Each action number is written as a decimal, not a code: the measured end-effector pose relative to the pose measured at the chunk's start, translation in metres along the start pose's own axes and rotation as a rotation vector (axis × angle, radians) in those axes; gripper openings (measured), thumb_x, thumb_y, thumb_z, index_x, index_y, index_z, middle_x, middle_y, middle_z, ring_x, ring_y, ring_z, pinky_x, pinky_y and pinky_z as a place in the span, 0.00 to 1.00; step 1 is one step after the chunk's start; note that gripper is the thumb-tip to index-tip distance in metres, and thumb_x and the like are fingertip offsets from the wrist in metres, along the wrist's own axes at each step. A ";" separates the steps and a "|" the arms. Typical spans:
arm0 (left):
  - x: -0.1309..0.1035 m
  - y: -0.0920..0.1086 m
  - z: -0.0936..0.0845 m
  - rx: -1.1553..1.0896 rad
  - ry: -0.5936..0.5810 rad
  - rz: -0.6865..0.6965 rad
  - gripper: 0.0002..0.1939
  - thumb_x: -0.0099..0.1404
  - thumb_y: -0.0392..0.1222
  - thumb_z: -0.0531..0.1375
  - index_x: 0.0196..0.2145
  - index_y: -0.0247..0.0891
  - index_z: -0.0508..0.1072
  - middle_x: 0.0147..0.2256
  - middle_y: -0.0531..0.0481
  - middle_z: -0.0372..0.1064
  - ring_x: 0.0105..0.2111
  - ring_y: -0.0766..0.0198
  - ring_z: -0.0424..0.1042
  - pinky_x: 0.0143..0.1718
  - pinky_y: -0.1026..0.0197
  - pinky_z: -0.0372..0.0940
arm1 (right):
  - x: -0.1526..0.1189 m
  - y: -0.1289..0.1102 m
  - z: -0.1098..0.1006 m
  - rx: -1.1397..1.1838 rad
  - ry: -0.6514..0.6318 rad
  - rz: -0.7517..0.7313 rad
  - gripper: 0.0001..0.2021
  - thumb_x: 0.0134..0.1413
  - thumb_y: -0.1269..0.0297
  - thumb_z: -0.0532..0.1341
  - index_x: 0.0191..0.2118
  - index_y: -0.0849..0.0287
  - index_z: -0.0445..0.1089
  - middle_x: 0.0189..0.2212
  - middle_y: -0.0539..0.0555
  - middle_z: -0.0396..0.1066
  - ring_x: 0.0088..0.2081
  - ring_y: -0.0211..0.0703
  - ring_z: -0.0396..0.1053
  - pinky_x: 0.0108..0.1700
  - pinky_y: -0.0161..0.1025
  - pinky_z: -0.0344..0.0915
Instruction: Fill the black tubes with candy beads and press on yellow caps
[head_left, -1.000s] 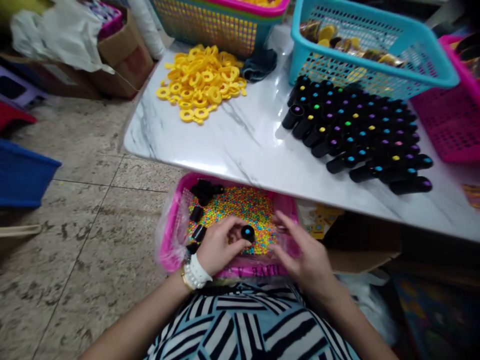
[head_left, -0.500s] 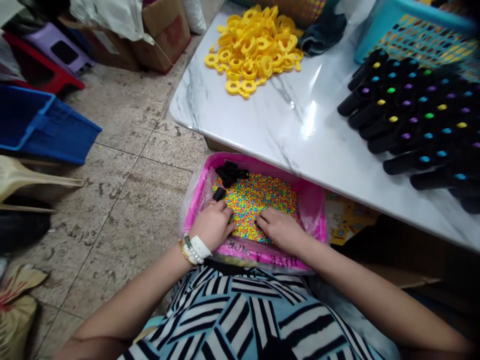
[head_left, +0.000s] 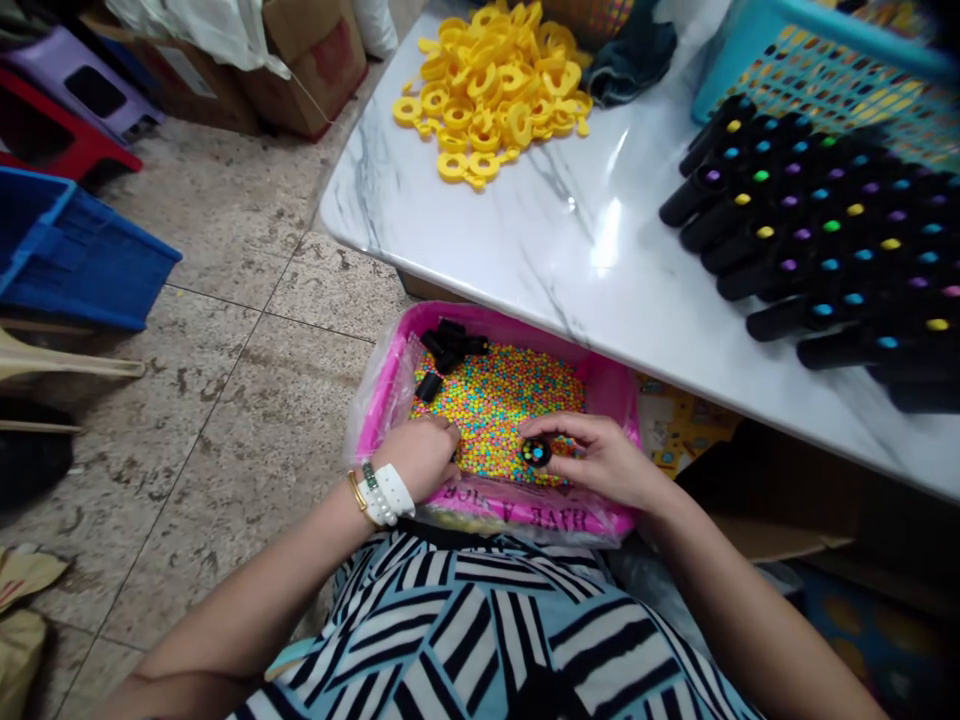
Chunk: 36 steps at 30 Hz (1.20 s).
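The basket (head_left: pixel 626 405) containing beads (head_left: pixel 502 400) and loose tubes (head_left: pixel 450 347) is positioned before the table (head_left: pixel 525 235), on which the ring pile (head_left: pixel 499 85) lies left of the tube array (head_left: pixel 825 225), with the crate (head_left: pixel 862 85) behind the array.

Small workshop, marble-patterned table (head_left: pixel 495 240) with yellow plastic parts (head_left: pixel 495 85), rows of black tubes (head_left: pixel 817 215), cardboard boxes (head_left: pixel 311 70)

Near a blue bin (head_left: pixel 105 262) are a red stool (head_left: pixel 84 147) and purple stool (head_left: pixel 54 68).

Speckled stone floor (head_left: pixel 217 400), dark joints, left. White marbled counter (head_left: pixel 525 240) above, glare upper center. Cardboard boxes (head_left: pixel 307 70), upper left.
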<state>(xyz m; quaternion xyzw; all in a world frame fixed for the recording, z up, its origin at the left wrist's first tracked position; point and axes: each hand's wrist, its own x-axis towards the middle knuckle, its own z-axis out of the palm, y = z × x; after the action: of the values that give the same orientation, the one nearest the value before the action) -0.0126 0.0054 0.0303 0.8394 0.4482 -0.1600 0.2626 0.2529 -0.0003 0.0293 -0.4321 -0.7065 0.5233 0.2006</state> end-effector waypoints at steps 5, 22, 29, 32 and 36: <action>0.003 -0.002 -0.003 -0.014 -0.037 0.037 0.06 0.58 0.37 0.63 0.35 0.35 0.75 0.35 0.40 0.73 0.37 0.50 0.74 0.37 0.54 0.67 | 0.001 -0.003 -0.003 -0.008 0.075 -0.039 0.14 0.53 0.70 0.65 0.47 0.55 0.73 0.44 0.55 0.75 0.46 0.43 0.72 0.49 0.43 0.68; -0.001 -0.004 0.014 -0.039 0.072 -0.010 0.13 0.63 0.46 0.62 0.42 0.38 0.73 0.39 0.43 0.72 0.41 0.52 0.73 0.38 0.56 0.66 | 0.019 0.009 0.038 -0.573 -0.280 -0.132 0.12 0.58 0.74 0.58 0.47 0.58 0.71 0.42 0.58 0.72 0.44 0.46 0.70 0.44 0.41 0.67; 0.000 -0.008 0.014 -0.194 0.088 0.013 0.12 0.65 0.44 0.60 0.44 0.37 0.72 0.40 0.43 0.72 0.43 0.53 0.72 0.44 0.55 0.67 | 0.004 0.015 0.009 -0.149 -0.020 0.023 0.13 0.54 0.69 0.64 0.47 0.56 0.72 0.41 0.54 0.76 0.41 0.43 0.74 0.46 0.41 0.69; 0.001 -0.009 0.015 -0.274 0.106 0.041 0.15 0.66 0.42 0.57 0.49 0.35 0.70 0.45 0.41 0.72 0.46 0.53 0.71 0.49 0.54 0.66 | -0.005 0.001 0.001 -0.086 0.098 0.027 0.13 0.54 0.68 0.64 0.47 0.56 0.72 0.42 0.54 0.76 0.42 0.43 0.74 0.46 0.41 0.70; 0.004 -0.011 0.019 -0.315 0.081 0.041 0.22 0.66 0.41 0.55 0.57 0.35 0.64 0.50 0.38 0.70 0.49 0.52 0.70 0.52 0.51 0.64 | -0.033 -0.021 -0.020 -0.181 0.475 -0.015 0.13 0.51 0.67 0.67 0.44 0.55 0.74 0.41 0.55 0.75 0.43 0.45 0.73 0.46 0.43 0.69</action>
<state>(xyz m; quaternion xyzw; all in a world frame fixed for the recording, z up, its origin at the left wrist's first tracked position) -0.0204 0.0027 0.0094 0.8026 0.4607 -0.0483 0.3758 0.2774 -0.0180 0.0612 -0.5541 -0.6865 0.3403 0.3254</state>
